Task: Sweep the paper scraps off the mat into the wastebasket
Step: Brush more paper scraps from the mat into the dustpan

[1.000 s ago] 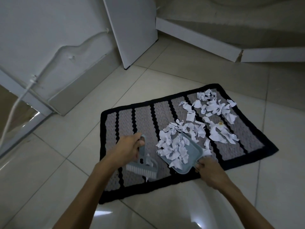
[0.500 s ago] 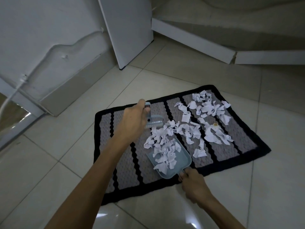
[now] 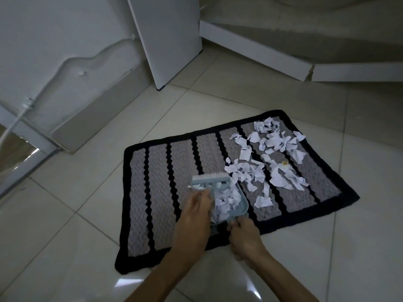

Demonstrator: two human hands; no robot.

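Left hand (image 3: 196, 212) clamps brush (image 3: 210, 182); right hand (image 3: 244, 238) grips dustpan (image 3: 242, 203) (scrap-filled); paper scraps (image 3: 274, 158) beyond.

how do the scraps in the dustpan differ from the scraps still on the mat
The scraps in the dustpan sit heaped in one tight pile beside the brush; the scraps on the mat lie spread loosely across several stripes and cover more area. Both are torn white paper.

Scraps (image 3: 272, 158) cover the mat's (image 3: 157, 192) right half; dustpan (image 3: 236, 203) sits left.
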